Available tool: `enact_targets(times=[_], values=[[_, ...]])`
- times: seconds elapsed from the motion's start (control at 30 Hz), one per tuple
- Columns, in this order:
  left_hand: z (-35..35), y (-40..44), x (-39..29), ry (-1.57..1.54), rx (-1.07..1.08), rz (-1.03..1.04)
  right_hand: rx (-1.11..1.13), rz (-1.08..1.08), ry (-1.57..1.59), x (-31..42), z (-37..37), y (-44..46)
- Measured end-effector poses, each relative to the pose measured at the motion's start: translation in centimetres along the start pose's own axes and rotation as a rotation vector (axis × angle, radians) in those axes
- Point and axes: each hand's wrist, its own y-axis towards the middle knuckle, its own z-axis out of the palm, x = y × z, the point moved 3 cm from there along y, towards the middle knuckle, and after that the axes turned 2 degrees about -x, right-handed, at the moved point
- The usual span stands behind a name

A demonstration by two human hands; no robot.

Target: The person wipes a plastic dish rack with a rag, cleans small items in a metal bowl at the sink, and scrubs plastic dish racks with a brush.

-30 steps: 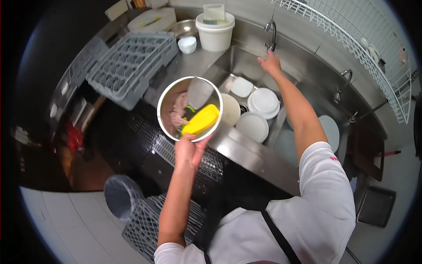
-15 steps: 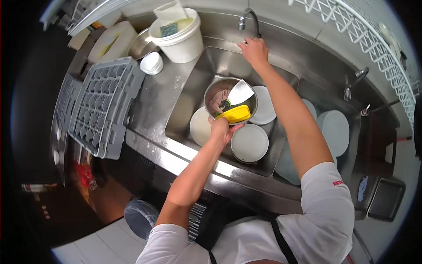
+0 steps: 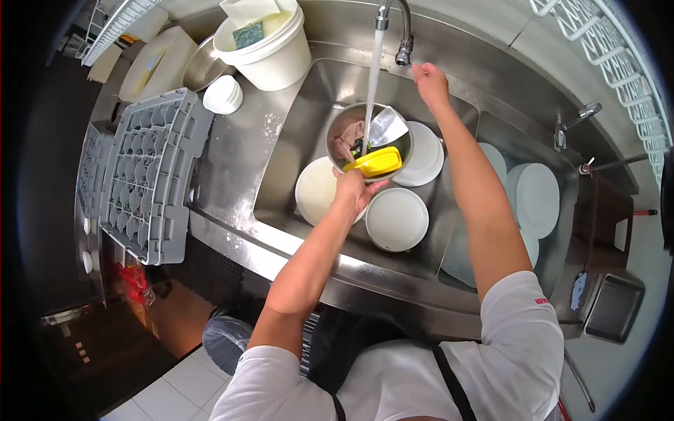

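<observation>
My left hand (image 3: pixel 354 191) grips the near rim of a metal bowl (image 3: pixel 337 119), held over the left sink basin. In the bowl lie a yellow-handled tool (image 3: pixel 379 162) with a pale flat blade (image 3: pixel 387 126) and some pinkish pieces (image 3: pixel 347 140). Water (image 3: pixel 373 77) runs from the faucet (image 3: pixel 382 19) into the bowl. My right hand (image 3: pixel 432 83) is just right of the faucet's base, fingers curled and apart from it; nothing shows in them. White plates (image 3: pixel 397 219) lie in the basin around the bowl.
A white bucket (image 3: pixel 281 63) with a green sponge (image 3: pixel 248 34) stands at the back left, near small white bowls (image 3: pixel 223 95). A grey rack (image 3: pixel 151 175) is at the left. More plates (image 3: pixel 537 200) sit in the right basin. A wire shelf (image 3: pixel 604 49) hangs at upper right.
The bowl moved right, from beside the sink to over the left basin. My right hand reached the faucet and has since come away to the right. Water now flows.
</observation>
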Motion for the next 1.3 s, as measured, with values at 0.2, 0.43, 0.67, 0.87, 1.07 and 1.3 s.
enact_targets(times=[0.2,0.43,0.67,0.87,1.07,1.3], values=[[-0.2,-0.1,0.1,0.087,-0.027,0.034,0.119,0.053,-0.02,0.6,0.2,0.5],[-1.2,0.0,1.9,0.093,-0.02,-0.015,0.13,0.096,0.02,1.5,0.2,0.5],[-1.4,-0.9,4.0,0.138,0.04,-0.113,0.109,0.081,-0.003,1.8,0.2,0.2],[-1.6,-1.8,5.1,0.097,-0.003,-0.13,0.054,0.036,-0.043,0.7,0.7,0.8],[-2.6,-1.6,5.5,0.115,0.064,-0.14,0.007,0.03,-0.045,-0.3,1.2,1.3],[-1.3,-3.4,3.6,0.013,0.038,-0.149,0.1,0.122,-0.016,0.8,0.5,0.7]])
